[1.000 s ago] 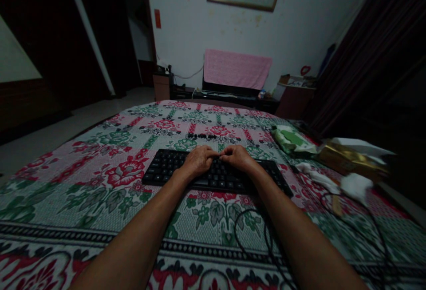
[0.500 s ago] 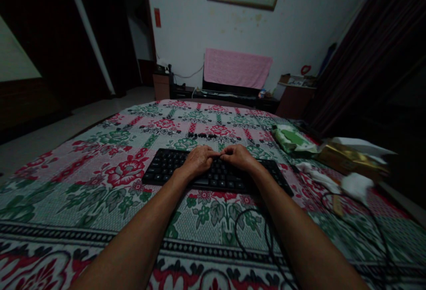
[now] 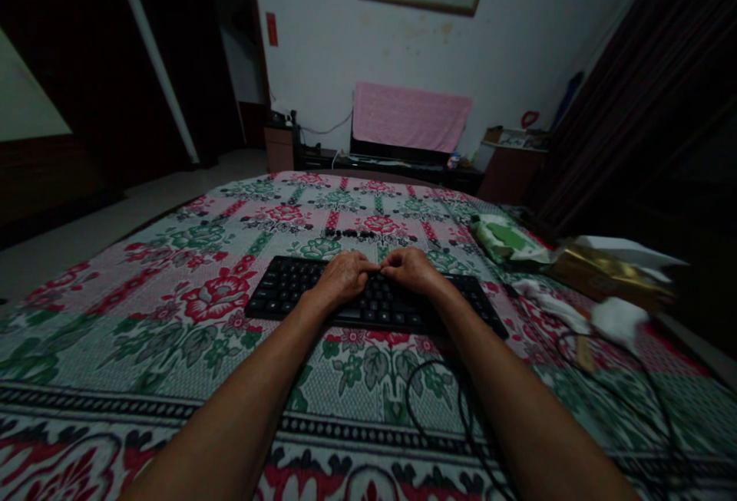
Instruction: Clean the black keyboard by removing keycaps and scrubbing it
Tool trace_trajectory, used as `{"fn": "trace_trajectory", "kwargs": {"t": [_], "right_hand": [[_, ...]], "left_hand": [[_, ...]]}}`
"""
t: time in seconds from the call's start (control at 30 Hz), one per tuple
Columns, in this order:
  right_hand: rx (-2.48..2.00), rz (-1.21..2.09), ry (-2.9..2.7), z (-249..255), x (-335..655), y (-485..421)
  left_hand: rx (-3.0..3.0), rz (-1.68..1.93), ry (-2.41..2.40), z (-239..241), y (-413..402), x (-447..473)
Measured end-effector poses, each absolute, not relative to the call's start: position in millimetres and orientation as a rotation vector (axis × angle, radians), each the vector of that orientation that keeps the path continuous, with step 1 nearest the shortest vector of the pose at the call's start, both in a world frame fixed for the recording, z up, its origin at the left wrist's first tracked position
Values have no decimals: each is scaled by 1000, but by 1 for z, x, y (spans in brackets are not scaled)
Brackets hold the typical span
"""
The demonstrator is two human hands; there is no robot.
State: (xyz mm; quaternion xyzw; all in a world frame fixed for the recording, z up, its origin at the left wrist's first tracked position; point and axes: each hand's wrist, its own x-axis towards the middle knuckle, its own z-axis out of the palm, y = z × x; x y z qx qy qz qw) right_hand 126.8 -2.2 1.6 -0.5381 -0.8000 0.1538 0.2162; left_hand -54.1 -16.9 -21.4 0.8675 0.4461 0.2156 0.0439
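A black keyboard [image 3: 282, 286] lies on the flowered bedspread, its middle partly covered by both hands. My left hand [image 3: 344, 275] rests over the keys left of centre with curled fingers, its index finger reaching right. Close against that fingertip, my right hand [image 3: 410, 267] bends its fingers and thumb together at the upper rows of keys. Whatever sits between the fingertips is too small to make out. Beyond the keyboard, several small black pieces [image 3: 350, 235] form a short row on the cloth; they look like loose keycaps.
At the right lie a green-and-white packet [image 3: 510, 242], a golden box [image 3: 604, 275] with white paper, crumpled white tissue [image 3: 619, 322] and a thin tan piece [image 3: 585, 354]. Black cable [image 3: 411, 386] loops near my right forearm. A pink towel [image 3: 411, 117] hangs at the far wall.
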Motion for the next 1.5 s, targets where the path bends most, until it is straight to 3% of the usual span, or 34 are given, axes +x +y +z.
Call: {"fn": "trace_trajectory", "kwargs": {"t": [1.1,1.5], "right_hand": [[-1477,504,-2198,-6,126,6],[-1467,451,-2281,3,127,-4]], "left_hand": [[2657,517,1502,-15,-27,-45],[2630,673,1628,-18,-21,-49]]}}
